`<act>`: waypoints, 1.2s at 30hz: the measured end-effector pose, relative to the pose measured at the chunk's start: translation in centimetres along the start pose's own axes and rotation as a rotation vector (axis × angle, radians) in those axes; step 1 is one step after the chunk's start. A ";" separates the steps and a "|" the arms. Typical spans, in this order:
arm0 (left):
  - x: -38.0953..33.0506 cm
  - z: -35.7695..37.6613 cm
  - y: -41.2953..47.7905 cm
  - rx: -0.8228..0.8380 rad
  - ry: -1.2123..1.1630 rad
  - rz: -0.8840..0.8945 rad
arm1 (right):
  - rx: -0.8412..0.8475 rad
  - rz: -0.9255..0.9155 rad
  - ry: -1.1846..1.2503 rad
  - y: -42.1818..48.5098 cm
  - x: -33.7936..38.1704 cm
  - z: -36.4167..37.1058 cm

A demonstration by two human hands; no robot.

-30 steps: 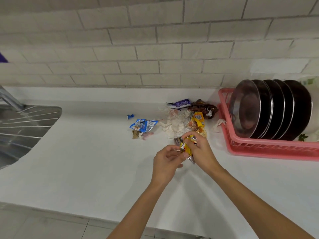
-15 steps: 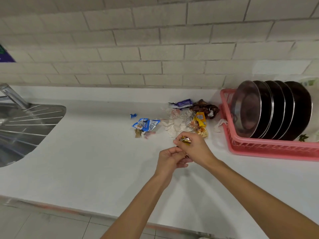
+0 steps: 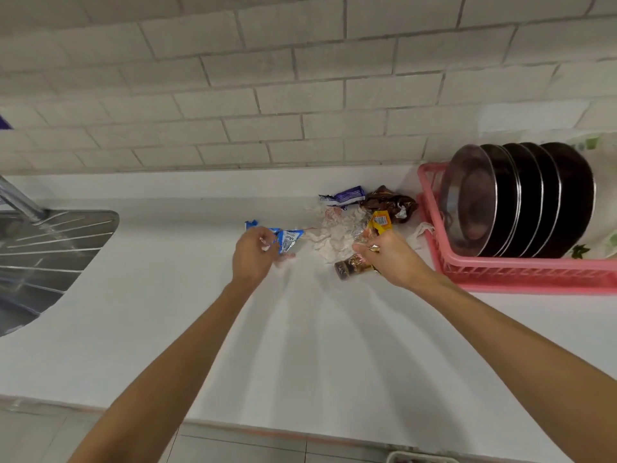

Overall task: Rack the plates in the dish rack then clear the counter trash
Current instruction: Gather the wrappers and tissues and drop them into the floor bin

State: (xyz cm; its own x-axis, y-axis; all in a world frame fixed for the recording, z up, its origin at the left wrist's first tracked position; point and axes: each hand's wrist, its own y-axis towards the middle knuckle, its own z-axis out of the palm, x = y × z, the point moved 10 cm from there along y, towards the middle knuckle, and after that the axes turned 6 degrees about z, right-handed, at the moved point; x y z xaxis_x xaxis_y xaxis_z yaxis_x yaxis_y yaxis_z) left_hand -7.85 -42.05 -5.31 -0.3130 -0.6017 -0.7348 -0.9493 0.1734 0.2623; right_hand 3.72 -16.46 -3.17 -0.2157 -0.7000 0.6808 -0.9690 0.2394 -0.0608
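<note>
Several dark metal plates [image 3: 500,202] stand upright in the pink dish rack [image 3: 521,272] at the right. A heap of trash lies on the white counter [image 3: 300,329]: crumpled white paper [image 3: 334,235], a yellow wrapper [image 3: 380,222], a purple wrapper [image 3: 347,195] and a brown wrapper [image 3: 390,203]. My left hand [image 3: 253,255] has its fingers curled on the left end of a blue wrapper [image 3: 289,240]. My right hand [image 3: 390,259] grips a dark gold wrapper [image 3: 354,266], which hangs out below its fingers, just in front of the heap.
A steel sink drainboard [image 3: 50,248] and a tap [image 3: 20,198] are at the left. A small blue scrap [image 3: 251,223] lies behind my left hand. The tiled wall runs along the back. A pale rim [image 3: 417,457] shows below the counter's front edge.
My hands were together on the dark gold wrapper. They have parted: the left reached forward and left to the blue wrapper, the right moved right, keeping the gold one.
</note>
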 end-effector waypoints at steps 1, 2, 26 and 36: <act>0.6 0.4 1.5 0.026 0.106 0.027 | 0.007 0.013 0.007 -0.1 -0.1 0.1; 1.6 1.1 2.8 0.079 0.201 0.024 | 0.017 0.035 0.018 -0.2 -0.1 0.3; -0.4 -0.2 2.2 0.042 -0.220 0.019 | 0.015 0.192 0.140 -1.5 -2.6 -0.9; -2.2 1.0 -0.8 0.053 -0.488 -0.085 | 0.032 0.160 0.168 -1.6 -2.1 -0.4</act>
State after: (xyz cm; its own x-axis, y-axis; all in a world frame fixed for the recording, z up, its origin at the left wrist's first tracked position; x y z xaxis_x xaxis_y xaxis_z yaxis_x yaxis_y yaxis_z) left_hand -6.44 -40.06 -4.49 -0.2003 -0.1824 -0.9626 -0.9683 0.1869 0.1660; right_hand 5.74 -15.12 -4.24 -0.3468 -0.5323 0.7723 -0.9278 0.3152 -0.1995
